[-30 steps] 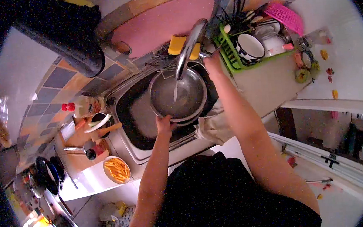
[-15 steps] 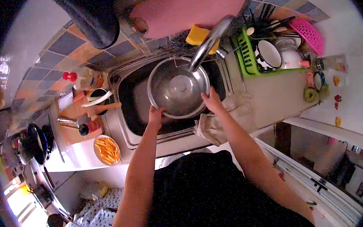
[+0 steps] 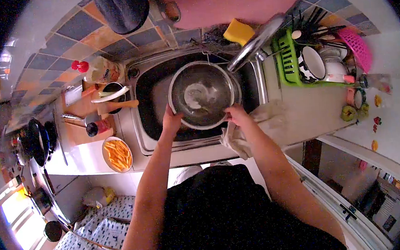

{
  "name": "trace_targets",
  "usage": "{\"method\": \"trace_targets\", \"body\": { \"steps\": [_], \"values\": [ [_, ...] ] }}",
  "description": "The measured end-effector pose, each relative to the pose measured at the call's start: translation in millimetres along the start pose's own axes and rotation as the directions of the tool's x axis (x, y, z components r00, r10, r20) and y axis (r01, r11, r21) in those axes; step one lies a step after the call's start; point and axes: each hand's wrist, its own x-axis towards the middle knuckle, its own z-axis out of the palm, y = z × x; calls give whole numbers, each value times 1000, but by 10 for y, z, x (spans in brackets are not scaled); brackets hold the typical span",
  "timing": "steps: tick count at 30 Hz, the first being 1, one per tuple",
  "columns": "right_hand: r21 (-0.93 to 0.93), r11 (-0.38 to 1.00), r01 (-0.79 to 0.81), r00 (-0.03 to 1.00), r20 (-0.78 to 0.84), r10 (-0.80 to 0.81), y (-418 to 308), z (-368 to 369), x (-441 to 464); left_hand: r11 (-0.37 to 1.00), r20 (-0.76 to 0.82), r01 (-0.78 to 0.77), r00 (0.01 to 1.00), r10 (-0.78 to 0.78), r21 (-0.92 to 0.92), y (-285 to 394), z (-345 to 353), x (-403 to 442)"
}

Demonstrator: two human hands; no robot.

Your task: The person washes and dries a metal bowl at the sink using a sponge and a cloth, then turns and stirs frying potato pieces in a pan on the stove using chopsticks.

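A large shiny round mixing bowl (image 3: 191,119) is held over the dark sink (image 3: 153,98), and a whitish patch shows inside it. Behind its right side a second curved edge shows; I cannot tell if it is another bowl. My left hand (image 3: 172,121) grips the rim at the lower left, fingers closed round it. At the lower right, my right hand (image 3: 237,115) grips the same rim. The chrome faucet (image 3: 257,43) reaches over the bowl's upper right. A pale cloth (image 3: 239,140) lies on the sink's front edge, beside my right wrist.
A green dish rack (image 3: 289,64) with dishes stands right of the sink. A yellow sponge (image 3: 238,31) sits behind the faucet. To the left are a plate of orange sticks (image 3: 118,155), a wooden board (image 3: 76,132) and a dark-capped jar (image 3: 98,128).
The bowl now tilts differently, and a whitish patch and a second curved edge have come into sight. Both hands keep their grip. The whole view has shifted slightly.
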Motion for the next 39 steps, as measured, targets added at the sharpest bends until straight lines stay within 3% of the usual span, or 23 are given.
{"method": "trace_targets", "body": {
  "steps": [1,3,4,5,7,9,11,13,16,18,19,22,24,26,28,31,34,37,39],
  "values": [
    [32,999,12,1000,-13,-11,-53,119,-100,996,-38,-75,997,73,-49,-155,7,44],
    [8,995,99,990,-102,-98,-161,271,-296,941,13,252,967,-256,-226,458,-23,-99],
    [-53,984,170,969,-172,-177,-199,320,-381,862,59,405,911,-408,-305,688,-41,-156],
    [-120,964,237,937,-235,-259,-211,346,-420,711,114,493,852,-510,-501,500,-2,-93],
    [-460,803,379,793,-284,-538,136,52,61,719,137,506,850,-508,-476,122,166,-8],
    [-709,575,408,650,-216,-728,185,-46,109,719,225,561,827,-516,-410,11,206,17],
    [-855,348,385,553,-88,-829,-69,76,-241,728,209,555,830,-518,-403,-187,304,61],
    [-792,510,336,660,-189,-727,-28,2,-152,773,206,533,846,-491,-343,-173,305,45],
    [-609,741,284,820,-246,-517,-40,-13,-129,897,98,433,900,-425,-86,128,172,-8],
    [-374,909,186,947,-178,-267,-223,145,-433,897,111,441,893,-435,-34,356,70,-27],
    [-328,925,193,943,-198,-267,-190,204,-457,896,118,445,890,-441,-7,390,46,-33],
    [-266,933,242,924,-231,-305,-49,231,-361,1000,-50,17,999,-16,13,-24,115,-32],
    [-332,892,306,896,-215,-388,296,-3,195,997,-88,10,996,-3,76,326,112,-149],
    [-713,595,370,689,-219,-690,436,-27,409,977,-129,26,992,2,211,819,89,-312],
    [-804,459,378,585,-177,-792,592,-35,630,911,-174,67,985,6,407,1329,56,-474],
    [-613,613,498,646,-209,-734,925,-78,1069,832,-199,221,971,-136,509,1946,0,-602],
    [-426,735,528,742,-189,-643,928,83,1080,789,-223,234,967,-127,567,2153,-61,-635],
    [-248,889,386,895,-131,-426,561,381,376,692,-215,46,963,160,720,1952,-120,-593],
    [-6,976,217,975,-58,-217,42,654,-362,688,-219,-11,944,246,725,1928,-141,-585]
  ]
}}
